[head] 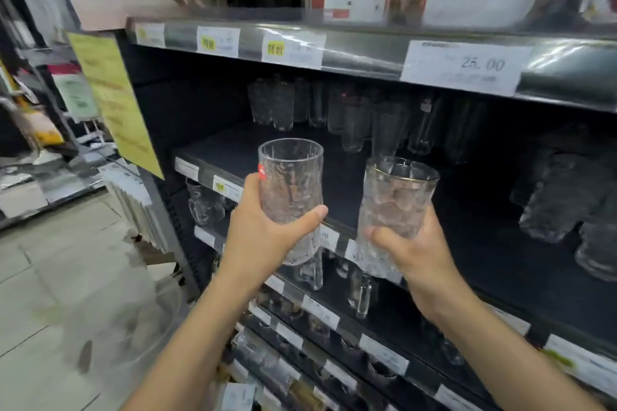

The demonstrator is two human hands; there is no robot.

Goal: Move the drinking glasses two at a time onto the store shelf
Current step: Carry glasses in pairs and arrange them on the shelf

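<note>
Left hand (263, 237): fingers and thumb wrap the lower half of the left glass (290, 177), which is upright, in the air, in front of the shelf (253, 147) edge.
Right hand (420, 253): grasps the base of the right glass (397, 197), the one with a gold rim, tilted slightly and also short of the shelf.
Task status: both glasses are carried, neither is set down; the shelf board behind them is bare at the front.
Risk, left: the left glass flares towards the top, so a low grasp may let it tip as it is set down.
Risk, centre: the two glasses are near each other; bringing the hands closer together would knock glass on glass.
Risk, right: the tilt of the right glass could land it on one edge of its base and topple it.
Risk, above: the upper shelf rail (367, 53) overhangs, so a high lift would strike the rims.
Left surroundings: a yellow sign (113, 100) hangs on the end of the rack, clear of the path.
Rear obstruction: a row of clear glasses (283, 103) stands at the back; a deep push would hit them.
Right obstruction: textured glasses (561, 200), probably stacked, fill the right end.
Below: more glassware (310, 272) stands on the lower shelves, under both hands.
</note>
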